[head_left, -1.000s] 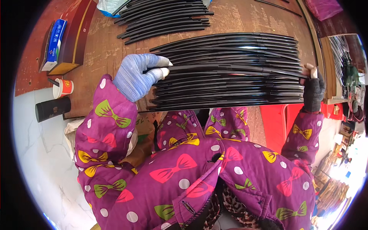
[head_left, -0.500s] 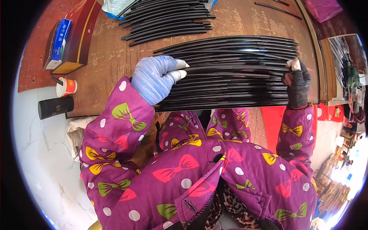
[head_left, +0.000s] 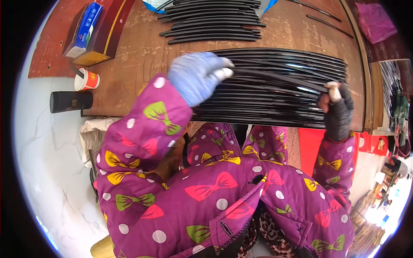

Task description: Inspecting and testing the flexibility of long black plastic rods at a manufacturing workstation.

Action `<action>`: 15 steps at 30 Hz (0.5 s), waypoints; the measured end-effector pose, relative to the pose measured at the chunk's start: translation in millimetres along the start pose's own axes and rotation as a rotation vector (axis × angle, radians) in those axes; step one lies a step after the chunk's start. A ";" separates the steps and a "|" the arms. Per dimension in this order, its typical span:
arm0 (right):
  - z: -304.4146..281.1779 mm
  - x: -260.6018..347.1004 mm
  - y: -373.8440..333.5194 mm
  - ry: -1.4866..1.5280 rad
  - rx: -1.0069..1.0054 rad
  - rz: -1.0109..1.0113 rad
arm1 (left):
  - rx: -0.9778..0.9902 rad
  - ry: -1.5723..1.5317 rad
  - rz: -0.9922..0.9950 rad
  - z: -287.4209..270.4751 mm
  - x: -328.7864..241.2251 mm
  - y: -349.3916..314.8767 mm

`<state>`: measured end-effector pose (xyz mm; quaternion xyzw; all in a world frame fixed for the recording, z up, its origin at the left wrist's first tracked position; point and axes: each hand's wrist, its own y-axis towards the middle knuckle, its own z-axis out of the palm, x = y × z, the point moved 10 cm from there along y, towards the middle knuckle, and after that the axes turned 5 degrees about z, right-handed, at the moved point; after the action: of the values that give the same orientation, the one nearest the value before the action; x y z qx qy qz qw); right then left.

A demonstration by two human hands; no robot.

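A row of long, glossy black rods lies side by side along the near edge of the table. Above them, one thin black rod, blurred by motion, slants between my hands. My left hand, in a blue-grey glove with white fingertips, pinches its left end. At the right end, my right hand closes on it; this hand wears a dark grey glove with bare fingers and a white wrap on one digit. Exactly where the rod's tips sit in the fingers is hidden.
A pile of shorter black rods lies farther back, partly on a blue-edged bag. Two loose rods are at the back right, near a pink bag. Boxes, a paper cup and a black cylinder line the left side.
One rod now slants above the row between both hands. My right hand has come nearer to me, and the whole view has shifted slightly.
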<state>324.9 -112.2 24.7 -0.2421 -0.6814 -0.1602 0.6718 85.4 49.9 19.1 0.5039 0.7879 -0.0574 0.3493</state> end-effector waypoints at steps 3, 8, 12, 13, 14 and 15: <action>-28.9 -1.3 3.1 0.100 -0.013 0.049 | 0.014 -0.180 -0.265 -10.1 42.7 -18.1; -32.9 -4.2 7.4 0.113 0.020 -0.002 | 0.150 -0.346 -0.504 -0.1 75.9 -37.2; -39.9 -8.6 7.8 0.129 -0.001 0.006 | 0.297 -0.383 -0.542 8.7 74.4 -40.3; -41.5 -11.4 7.9 0.128 -0.011 0.025 | 0.298 -0.382 -0.543 8.9 72.8 -40.9; -42.9 -14.2 7.9 0.127 -0.021 0.044 | 0.234 -0.385 -0.544 3.9 71.9 -39.9; -43.5 -15.7 7.6 0.127 -0.024 0.044 | 0.171 -0.388 -0.543 -1.0 71.0 -39.0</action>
<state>365.2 -131.2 10.3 -0.2542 -0.6299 -0.1688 0.7142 34.7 85.0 -33.5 0.2827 0.8046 -0.3088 0.4212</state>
